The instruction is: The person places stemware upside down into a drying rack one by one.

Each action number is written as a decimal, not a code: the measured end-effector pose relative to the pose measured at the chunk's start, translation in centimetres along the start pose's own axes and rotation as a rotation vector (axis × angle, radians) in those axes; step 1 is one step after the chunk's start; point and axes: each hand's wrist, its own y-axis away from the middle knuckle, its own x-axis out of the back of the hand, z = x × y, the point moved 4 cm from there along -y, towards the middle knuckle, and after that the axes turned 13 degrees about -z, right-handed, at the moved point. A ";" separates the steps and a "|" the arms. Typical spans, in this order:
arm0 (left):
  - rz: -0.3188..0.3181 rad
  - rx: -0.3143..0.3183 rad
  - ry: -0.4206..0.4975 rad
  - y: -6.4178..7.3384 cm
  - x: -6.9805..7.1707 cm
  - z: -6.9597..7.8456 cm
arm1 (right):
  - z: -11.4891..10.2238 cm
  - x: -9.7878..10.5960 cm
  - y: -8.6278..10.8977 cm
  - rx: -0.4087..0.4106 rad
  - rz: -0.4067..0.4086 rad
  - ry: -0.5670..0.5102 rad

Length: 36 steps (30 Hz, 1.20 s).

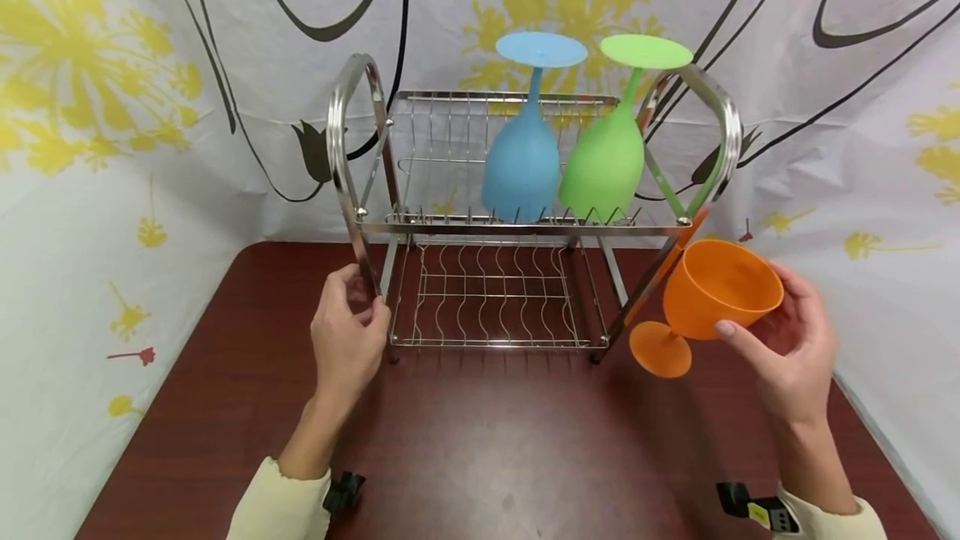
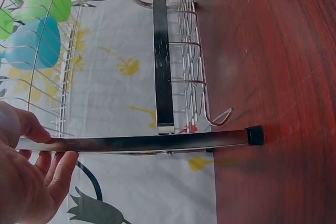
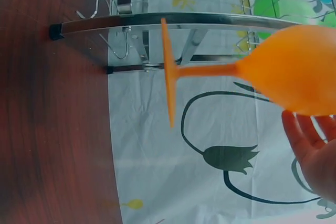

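My right hand (image 1: 798, 348) grips an orange goblet (image 1: 705, 294) by its bowl, mouth up, beside the right leg of a metal dish rack (image 1: 525, 229). In the right wrist view the goblet's stem and flat foot (image 3: 169, 74) point toward the table side. With thumb and fingers my left hand (image 1: 351, 336) holds the rack's left front leg, seen also as a dark bar (image 2: 157, 142) in the left wrist view. On the upper tier, a blue goblet (image 1: 522, 165) and a green goblet (image 1: 606, 165) stand upside down side by side, feet up.
The rack's lower tier has a wavy wire shelf (image 1: 491, 294). Beneath the rack is a dark red wooden table (image 1: 495, 432). A white cloth (image 1: 217, 165) with yellow flowers and dark stems hangs behind and along both sides.
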 end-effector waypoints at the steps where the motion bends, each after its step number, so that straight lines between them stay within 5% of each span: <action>1: -0.001 0.001 0.002 0.0 0.0 0.0 | -0.1 -0.1 0.1 0.014 -0.020 -0.012; 11: -0.004 0.028 0.012 0.1 0.1 0.1 | -0.9 -1.4 0.0 0.086 -0.226 -0.131; 36: -0.002 0.026 0.043 0.2 0.1 0.0 | -1.9 -6.2 -1.2 0.010 -0.432 0.040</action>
